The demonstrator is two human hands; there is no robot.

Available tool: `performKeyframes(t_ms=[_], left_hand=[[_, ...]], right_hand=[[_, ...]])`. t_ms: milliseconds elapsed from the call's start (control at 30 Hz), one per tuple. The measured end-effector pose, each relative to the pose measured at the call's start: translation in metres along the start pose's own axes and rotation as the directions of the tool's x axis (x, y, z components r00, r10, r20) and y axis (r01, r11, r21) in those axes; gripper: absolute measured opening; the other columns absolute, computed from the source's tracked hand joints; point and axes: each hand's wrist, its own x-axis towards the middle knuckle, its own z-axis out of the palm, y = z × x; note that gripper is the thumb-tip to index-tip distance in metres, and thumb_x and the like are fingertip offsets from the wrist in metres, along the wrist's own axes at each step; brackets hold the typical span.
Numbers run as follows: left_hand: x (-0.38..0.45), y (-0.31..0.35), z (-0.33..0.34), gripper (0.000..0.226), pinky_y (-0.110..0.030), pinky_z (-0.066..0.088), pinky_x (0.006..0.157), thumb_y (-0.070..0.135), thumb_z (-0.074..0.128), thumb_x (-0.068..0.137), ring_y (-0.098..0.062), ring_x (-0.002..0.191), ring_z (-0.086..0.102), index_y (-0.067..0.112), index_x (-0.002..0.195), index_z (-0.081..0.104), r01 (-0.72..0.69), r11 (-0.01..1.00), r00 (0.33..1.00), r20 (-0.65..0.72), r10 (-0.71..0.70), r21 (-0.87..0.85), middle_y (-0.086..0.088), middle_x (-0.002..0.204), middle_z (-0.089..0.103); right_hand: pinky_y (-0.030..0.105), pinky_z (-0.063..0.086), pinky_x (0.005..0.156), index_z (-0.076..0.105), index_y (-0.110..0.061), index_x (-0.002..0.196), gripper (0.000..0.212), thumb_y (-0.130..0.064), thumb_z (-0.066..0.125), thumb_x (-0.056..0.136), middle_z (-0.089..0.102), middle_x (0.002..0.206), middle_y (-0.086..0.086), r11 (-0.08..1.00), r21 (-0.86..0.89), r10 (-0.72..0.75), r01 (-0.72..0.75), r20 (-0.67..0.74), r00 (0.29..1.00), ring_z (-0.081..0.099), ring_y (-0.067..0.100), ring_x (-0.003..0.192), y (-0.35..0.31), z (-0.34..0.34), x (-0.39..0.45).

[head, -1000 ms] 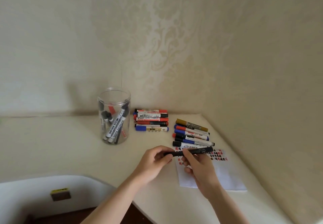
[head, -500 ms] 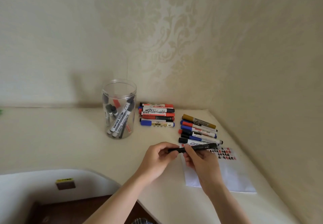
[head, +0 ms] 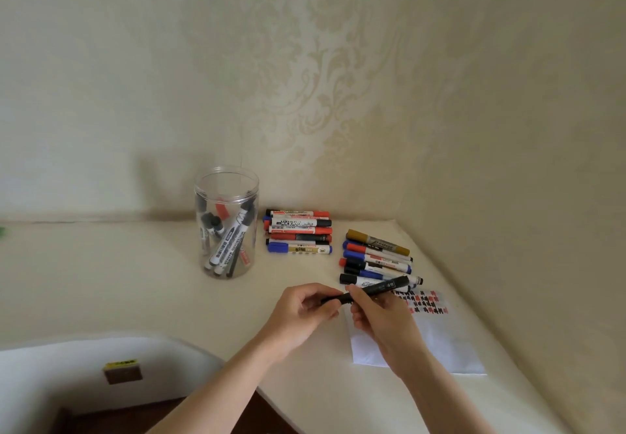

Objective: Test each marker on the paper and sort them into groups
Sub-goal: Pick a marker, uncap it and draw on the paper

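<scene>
The cream tabletop (head: 101,281) runs bare across the left half of the frame up to the wall, then narrows at right where the side wall cuts in diagonally; its curved near edge sweeps from lower left toward bottom centre. At centre frame both hands hold a black marker (head: 376,289) just above the table: the left hand (head: 301,311) pinches its left end with curled fingers, and the right hand (head: 379,318) grips the barrel between thumb and fingers. Whether the cap is on or off is hard to make out.

A clear plastic jar (head: 226,223), open-topped, stands upright centre-left, holding several whiteboard markers leaning at angles. Just right of it lies a group of markers (head: 298,232) side by side, and a second group (head: 376,259) nearer the side wall. The white paper (head: 440,339), with red and black test marks along its top, lies partly hidden under the right hand.
</scene>
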Motion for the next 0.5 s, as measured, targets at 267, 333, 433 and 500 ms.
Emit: performKeyframes(t_ms=[267, 333, 433, 500], left_hand=[[-0.016, 0.034, -0.03, 0.037, -0.028, 0.055, 0.087, 0.009, 0.077, 0.081, -0.021, 0.092, 0.07, 0.012, 0.114, 0.06, -0.067, 0.992, 0.996, -0.058, 0.061, -0.103, -0.007, 0.095, 0.074], [-0.018, 0.04, -0.035, 0.034, -0.027, 0.055, 0.08, 0.008, 0.075, 0.082, -0.022, 0.088, 0.07, 0.012, 0.112, 0.059, -0.126, 0.981, 0.983, -0.149, 0.104, -0.15, -0.011, 0.095, 0.073], [-0.018, 0.043, -0.035, 0.028, -0.027, 0.057, 0.077, 0.007, 0.069, 0.087, -0.02, 0.092, 0.071, 0.015, 0.111, 0.058, -0.252, 0.961, 0.921, -0.332, 0.203, -0.112, -0.012, 0.105, 0.07], [-0.02, 0.046, -0.033, 0.029, -0.029, 0.058, 0.079, 0.008, 0.066, 0.09, -0.018, 0.095, 0.07, 0.018, 0.116, 0.057, -0.318, 0.947, 0.885, -0.372, 0.281, -0.039, -0.01, 0.11, 0.069]], right_hand=[[0.027, 0.055, 0.069, 0.072, -0.006, 0.093, 0.015, -0.017, 0.074, 0.084, 0.067, 0.076, 0.01, 0.985, 0.122, -0.137, 0.119, 0.146, 0.98, 0.063, 0.016, 0.069, -0.02, -0.036, -0.017], [0.031, 0.059, 0.074, 0.071, -0.007, 0.096, 0.013, -0.012, 0.074, 0.084, 0.073, 0.08, 0.01, 0.983, -0.004, -0.178, 0.183, 0.216, 0.96, 0.068, 0.019, 0.072, -0.022, -0.028, -0.023], [0.032, 0.06, 0.078, 0.068, -0.011, 0.098, 0.015, -0.013, 0.074, 0.085, 0.076, 0.082, 0.003, 0.934, -0.195, -0.236, 0.301, 0.299, 0.925, 0.072, 0.018, 0.077, -0.02, -0.004, -0.025], [0.031, 0.059, 0.077, 0.066, -0.016, 0.098, 0.015, -0.018, 0.073, 0.085, 0.076, 0.083, -0.001, 0.894, -0.258, -0.279, 0.366, 0.316, 0.907, 0.072, 0.013, 0.076, -0.017, 0.012, -0.025]])
